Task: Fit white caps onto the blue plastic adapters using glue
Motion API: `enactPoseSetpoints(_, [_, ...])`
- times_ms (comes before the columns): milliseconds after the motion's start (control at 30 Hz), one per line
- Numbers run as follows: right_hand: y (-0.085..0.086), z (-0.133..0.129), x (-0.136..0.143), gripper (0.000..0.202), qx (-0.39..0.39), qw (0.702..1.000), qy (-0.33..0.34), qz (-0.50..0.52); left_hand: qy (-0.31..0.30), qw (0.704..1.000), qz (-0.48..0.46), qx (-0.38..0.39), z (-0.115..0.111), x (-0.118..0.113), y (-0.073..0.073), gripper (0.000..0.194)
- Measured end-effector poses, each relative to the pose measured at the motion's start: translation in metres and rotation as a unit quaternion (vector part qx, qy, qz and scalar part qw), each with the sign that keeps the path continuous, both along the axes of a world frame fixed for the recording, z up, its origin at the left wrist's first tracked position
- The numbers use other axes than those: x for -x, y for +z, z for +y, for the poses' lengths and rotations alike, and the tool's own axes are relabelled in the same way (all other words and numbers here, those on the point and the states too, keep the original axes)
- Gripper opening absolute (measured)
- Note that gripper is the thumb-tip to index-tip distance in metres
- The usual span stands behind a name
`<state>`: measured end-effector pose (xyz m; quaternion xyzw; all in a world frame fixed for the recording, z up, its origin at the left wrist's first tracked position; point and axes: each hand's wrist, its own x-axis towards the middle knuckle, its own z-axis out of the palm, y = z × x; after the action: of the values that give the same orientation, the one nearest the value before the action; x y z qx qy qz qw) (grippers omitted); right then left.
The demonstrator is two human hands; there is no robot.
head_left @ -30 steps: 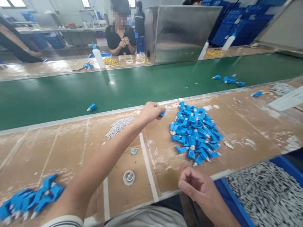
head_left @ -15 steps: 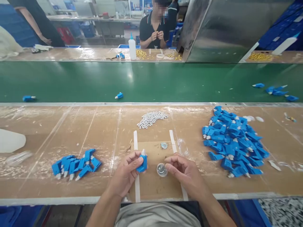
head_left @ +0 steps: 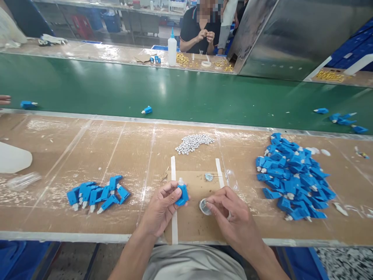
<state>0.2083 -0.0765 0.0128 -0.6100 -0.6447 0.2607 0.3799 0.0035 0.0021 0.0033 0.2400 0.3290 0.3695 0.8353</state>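
My left hand grips a small blue plastic piece with a whitish tip pointing up. My right hand has thumb and fingers pinched together at the rim of a small round clear dish with greyish contents. Whatever those fingertips hold, if anything, is too small or hidden to tell. Beyond the hands lies a small bluish lump with a thin stick. A heap of small grey-white pieces is farther back. More blue pieces lie in a small group at left and a large pile at right.
A green conveyor belt crosses behind the cardboard-covered table, carrying several blue pieces. Across it, a co-worker sits near a white bottle and gold-coloured pieces. Another person's fingers show at the left edge.
My view has shifted and tilted slightly. My right fingertips have moved over the dish's rim. My left hand still holds the blue piece. Another person's fingers have appeared at the left edge.
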Motion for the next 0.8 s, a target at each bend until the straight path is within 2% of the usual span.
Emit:
enactPoseSetpoints(133, [0.004, -0.004, -0.004, 0.014, -0.003, 1.000, 0.009, 0.014, -0.017, 0.998, -0.026, 0.051, -0.002, -0.004, 0.004, 0.024])
enactPoseSetpoints(300, [0.016, -0.006, -0.020, 0.011, 0.041, 0.983, -0.083, 0.159, -0.063, 0.995, -0.043, 0.068, -0.004, -0.013, 0.011, 0.025])
enactPoseSetpoints(400, [0.032, -0.007, -0.022, 0.009, 0.011, 0.968, -0.105, 0.229, -0.090, 0.993, -0.053, 0.063, -0.008, -0.018, 0.014, 0.023])
enactPoseSetpoints(567, [0.054, -0.004, -0.007, 0.008, -0.070, 0.974, -0.102, 0.190, -0.107, 0.992, -0.047, 0.051, -0.013, -0.026, 0.017, 0.023])
enactPoseSetpoints(800, [0.049, 0.003, 0.004, 0.014, -0.110, 0.984, -0.052, 0.133, -0.109, 0.992, -0.044, 0.043, -0.015, -0.026, 0.016, 0.022])
